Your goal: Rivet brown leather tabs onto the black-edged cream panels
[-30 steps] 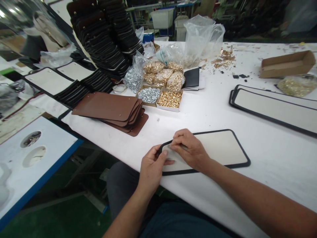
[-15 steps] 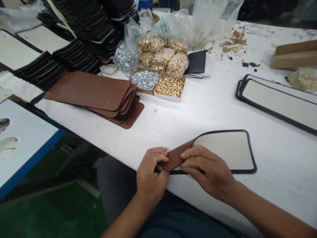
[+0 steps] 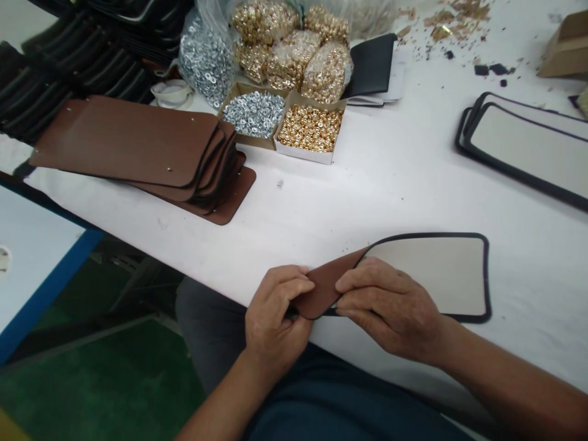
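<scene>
A flat rounded panel point(image 3: 432, 269), cream with a black border on one face and brown on the other, lies at the table's near edge. Its left end is folded up so that the brown side shows. My left hand point(image 3: 278, 315) is closed on the folded end, thumb below and fingers on top. My right hand point(image 3: 390, 309) pinches the near edge of the fold; whether a small part is between its fingertips is hidden. Beyond them stand a small box of gold-coloured metal fasteners point(image 3: 310, 128) and a box of silver ring-like pieces point(image 3: 254, 114).
A stack of brown panels point(image 3: 133, 141) lies at left, with black-edged stacks point(image 3: 37, 79) behind. Bags of gold fasteners point(image 3: 294, 49) and a black folder point(image 3: 372, 64) stand at the back. More cream panels point(image 3: 533, 141) lie at right on the white table point(image 3: 367, 190).
The view has tilted down and shifted, so the table things sit higher in the picture. Both hands keep hold of the folded panel with nearly the same grip.
</scene>
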Demonstrator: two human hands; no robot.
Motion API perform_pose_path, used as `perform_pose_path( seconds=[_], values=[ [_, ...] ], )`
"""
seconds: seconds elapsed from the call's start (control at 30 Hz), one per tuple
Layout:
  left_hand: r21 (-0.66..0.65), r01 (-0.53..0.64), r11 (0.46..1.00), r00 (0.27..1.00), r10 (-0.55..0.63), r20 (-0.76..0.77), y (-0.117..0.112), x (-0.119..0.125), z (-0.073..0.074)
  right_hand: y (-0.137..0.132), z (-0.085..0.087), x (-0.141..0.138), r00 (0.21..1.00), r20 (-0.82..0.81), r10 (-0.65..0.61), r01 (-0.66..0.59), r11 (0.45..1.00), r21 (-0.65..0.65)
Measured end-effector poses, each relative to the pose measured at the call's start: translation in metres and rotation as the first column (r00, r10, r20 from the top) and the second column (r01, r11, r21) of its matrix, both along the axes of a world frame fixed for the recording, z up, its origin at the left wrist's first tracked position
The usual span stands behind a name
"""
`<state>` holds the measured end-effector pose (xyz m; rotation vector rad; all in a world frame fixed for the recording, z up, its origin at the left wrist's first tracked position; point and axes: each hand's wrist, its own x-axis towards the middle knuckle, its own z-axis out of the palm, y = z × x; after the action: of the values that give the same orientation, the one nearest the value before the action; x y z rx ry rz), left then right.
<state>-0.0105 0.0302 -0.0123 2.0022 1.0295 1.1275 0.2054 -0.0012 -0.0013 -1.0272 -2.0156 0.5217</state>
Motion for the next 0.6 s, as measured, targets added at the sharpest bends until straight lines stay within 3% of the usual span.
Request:
perform_pose_path(
  seconds=[0.3, 0.6],
  values=[
    [0.006, 0.061, 0.998, 0.998, -0.061, 0.026, 0.0024, 0.0001, 0.0004, 0.0039, 0.0018, -0.0018, 1.000, -0.024, 0.010, -0.009, 0.999, 0.038],
    [-0.058, 0.129, 0.990, 0.992, -0.128, 0.018, 0.0032, -0.0040, -0.0005, 0.0028, -0.0018, 0.0008, 0.994, -0.106, 0.012, -0.017, 0.999, -0.047]
  ],
)
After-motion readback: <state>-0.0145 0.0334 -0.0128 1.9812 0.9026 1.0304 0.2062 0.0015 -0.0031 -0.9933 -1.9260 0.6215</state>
